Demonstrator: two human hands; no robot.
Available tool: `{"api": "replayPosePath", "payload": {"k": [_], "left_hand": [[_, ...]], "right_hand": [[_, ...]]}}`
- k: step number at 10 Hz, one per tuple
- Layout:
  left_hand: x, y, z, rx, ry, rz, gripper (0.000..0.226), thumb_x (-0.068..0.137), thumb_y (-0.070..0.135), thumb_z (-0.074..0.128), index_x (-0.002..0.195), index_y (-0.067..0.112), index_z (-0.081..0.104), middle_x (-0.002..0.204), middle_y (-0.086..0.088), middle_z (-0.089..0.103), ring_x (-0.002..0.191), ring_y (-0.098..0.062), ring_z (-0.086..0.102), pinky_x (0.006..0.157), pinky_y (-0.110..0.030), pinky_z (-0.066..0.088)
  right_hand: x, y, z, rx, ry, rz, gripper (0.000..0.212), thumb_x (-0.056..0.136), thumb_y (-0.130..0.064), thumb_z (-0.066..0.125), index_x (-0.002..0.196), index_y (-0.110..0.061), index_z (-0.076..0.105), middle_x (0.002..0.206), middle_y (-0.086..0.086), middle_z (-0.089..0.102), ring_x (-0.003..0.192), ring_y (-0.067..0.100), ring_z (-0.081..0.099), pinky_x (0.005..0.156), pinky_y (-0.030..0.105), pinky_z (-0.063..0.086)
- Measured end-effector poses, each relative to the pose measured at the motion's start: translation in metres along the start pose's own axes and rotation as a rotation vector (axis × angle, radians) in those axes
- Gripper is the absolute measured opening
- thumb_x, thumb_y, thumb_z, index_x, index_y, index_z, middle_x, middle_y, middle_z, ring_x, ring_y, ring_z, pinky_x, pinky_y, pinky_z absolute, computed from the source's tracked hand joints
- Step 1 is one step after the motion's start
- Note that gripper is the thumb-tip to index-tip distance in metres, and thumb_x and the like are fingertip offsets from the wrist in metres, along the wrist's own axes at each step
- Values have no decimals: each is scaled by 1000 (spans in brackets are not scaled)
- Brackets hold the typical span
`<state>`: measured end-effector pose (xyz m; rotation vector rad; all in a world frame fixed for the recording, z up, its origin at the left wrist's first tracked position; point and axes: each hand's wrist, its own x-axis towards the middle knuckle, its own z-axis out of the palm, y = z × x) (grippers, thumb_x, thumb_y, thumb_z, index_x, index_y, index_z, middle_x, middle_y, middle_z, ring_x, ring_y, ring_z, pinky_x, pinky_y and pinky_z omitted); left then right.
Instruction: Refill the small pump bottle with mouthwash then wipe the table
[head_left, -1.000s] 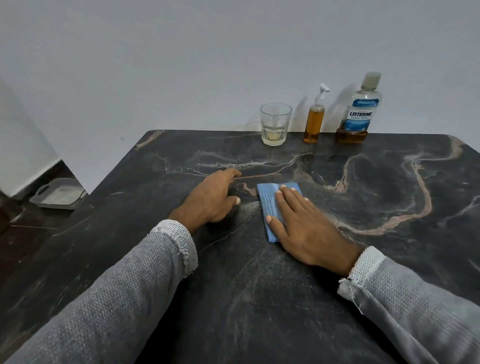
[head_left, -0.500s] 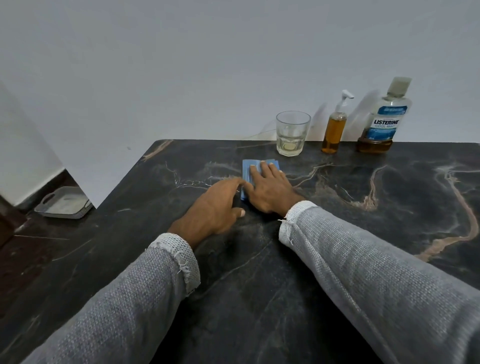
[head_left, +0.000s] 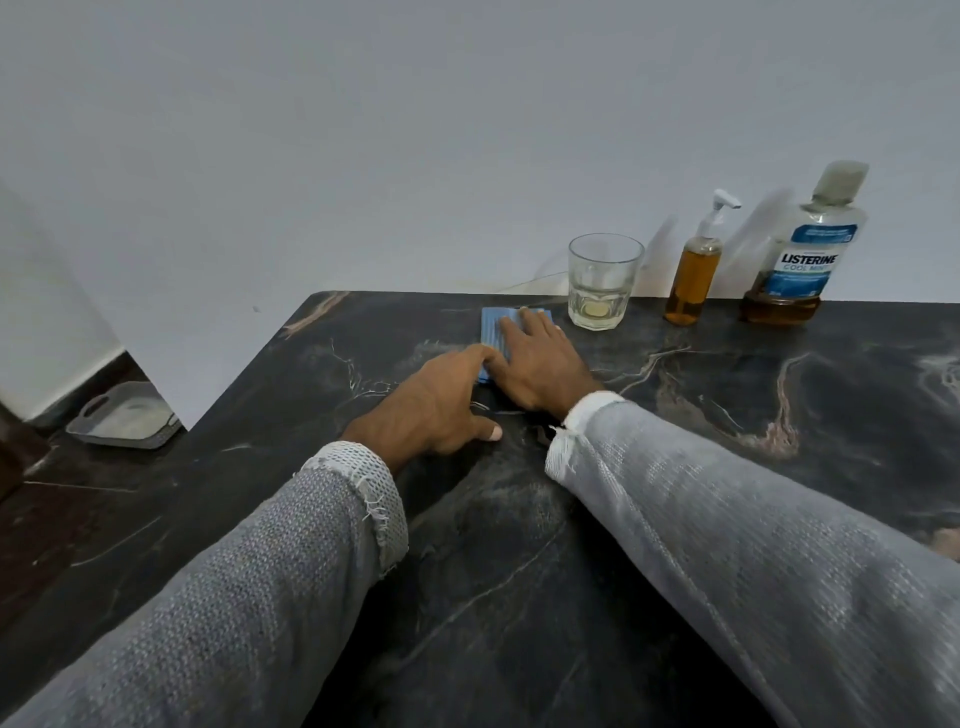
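Observation:
A folded blue cloth (head_left: 492, 328) lies flat on the dark marble table (head_left: 727, 441), near its back edge. My right hand (head_left: 540, 364) presses on the cloth with straight fingers and covers most of it. My left hand (head_left: 436, 402) rests on the table just left of it, fingers loosely bent, holding nothing. At the back right stand the small pump bottle (head_left: 695, 275), nearly full of amber liquid, and the large Listerine mouthwash bottle (head_left: 802, 249), capped, with a little amber liquid at its bottom.
A clear drinking glass (head_left: 602, 283) with a little liquid stands just right of the cloth, close to my right fingertips. The table's back edge meets a grey wall. A grey tray (head_left: 124, 415) lies on the floor past the table's left edge.
My right hand has slid the blue cloth away from me, from the table's middle toward the back edge beside the glass. My left hand has stayed in place.

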<state>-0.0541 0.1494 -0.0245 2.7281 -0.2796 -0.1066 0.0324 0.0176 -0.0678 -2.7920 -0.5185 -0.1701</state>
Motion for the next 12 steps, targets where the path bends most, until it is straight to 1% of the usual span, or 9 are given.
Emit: {"api": "replayPosePath", "payload": {"k": [1,2,4,6,9,10,11,12], "left_hand": [[2,-7,0,-9,-8,-21,85,74,32,81,143,17,34,145,-6,46,130,-22,46,107,-34,39],[6,-10,0,-20,-39,-56,100,73,34,81,150,17,21,147,-8,44,132,-26,45,105,-34,39],[9,-7,-3,15,-59,-55,105,72,35,82,152,18,17,149,-9,41,133,-27,44,106,-35,38],[10,-7,-5,28,-78,-36,97,72,34,82,148,18,23,145,-10,46,130,-27,47,105,-37,40],[12,-6,-3,36,-92,-28,94,73,33,81,146,17,25,147,-9,43,133,-26,43,107,-36,37],[13,-8,-1,24,-90,-27,91,73,33,81,145,18,27,146,-9,44,132,-26,44,105,-36,37],[13,-8,0,12,-88,-24,87,73,31,81,143,19,30,146,-8,45,130,-26,45,104,-36,38],[12,-7,0,-3,-89,-31,87,74,29,81,143,20,29,145,-8,45,130,-26,45,106,-37,38]], "right_hand": [[-14,4,4,32,81,-77,61,95,-54,38,145,-18,37,155,14,27,144,29,22,118,45,15],[-19,7,6,9,10,-90,63,92,-59,37,146,-25,37,156,10,27,143,27,24,117,46,16],[0,3,6,9,-39,-30,65,94,-59,32,150,-25,30,159,9,20,147,25,15,118,47,10],[22,4,6,3,-87,3,66,93,-58,32,150,-26,27,160,8,18,147,25,12,119,47,8],[21,6,7,-25,-69,-16,66,94,-60,27,151,-26,26,160,7,17,148,25,11,119,47,8],[19,6,6,-11,-90,-13,67,94,-61,27,152,-27,24,161,7,15,148,25,8,119,47,7],[17,7,6,21,-63,-33,65,95,-60,27,151,-28,24,161,8,14,148,25,7,119,46,6],[9,10,3,94,-29,-50,62,97,-57,29,151,-27,25,160,8,16,148,24,8,120,44,7]]}}
